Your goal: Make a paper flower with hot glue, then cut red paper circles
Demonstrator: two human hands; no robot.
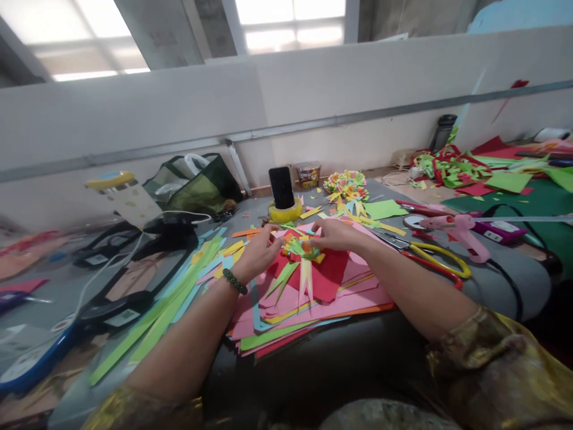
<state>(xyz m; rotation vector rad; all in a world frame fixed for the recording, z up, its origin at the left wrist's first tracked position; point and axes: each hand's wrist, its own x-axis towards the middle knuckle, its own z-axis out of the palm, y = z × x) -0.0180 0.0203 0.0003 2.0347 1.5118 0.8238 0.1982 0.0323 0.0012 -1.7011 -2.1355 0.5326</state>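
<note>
A small paper flower [299, 246] in green, yellow and orange, with strip tails hanging toward me, lies over a red sheet [329, 275]. My left hand [262, 251], with a dark green beaded bracelet at the wrist, has its fingers closed on the flower's left side. From the right, my right hand [335, 235] pinches the flower's other edge. Both hands rest above a stack of coloured paper [371, 292], mostly pink on top. Some fingertips are hidden among the folded paper.
Scissors [436, 258] and a pink glue gun [463, 230] lie to the right. A phone [282, 188] stands in a yellow tape roll [286, 210] behind the stack. Finished-looking paper flowers [347, 185] sit at the back. Long green strips [170, 304] lie left, near a green bag [192, 182].
</note>
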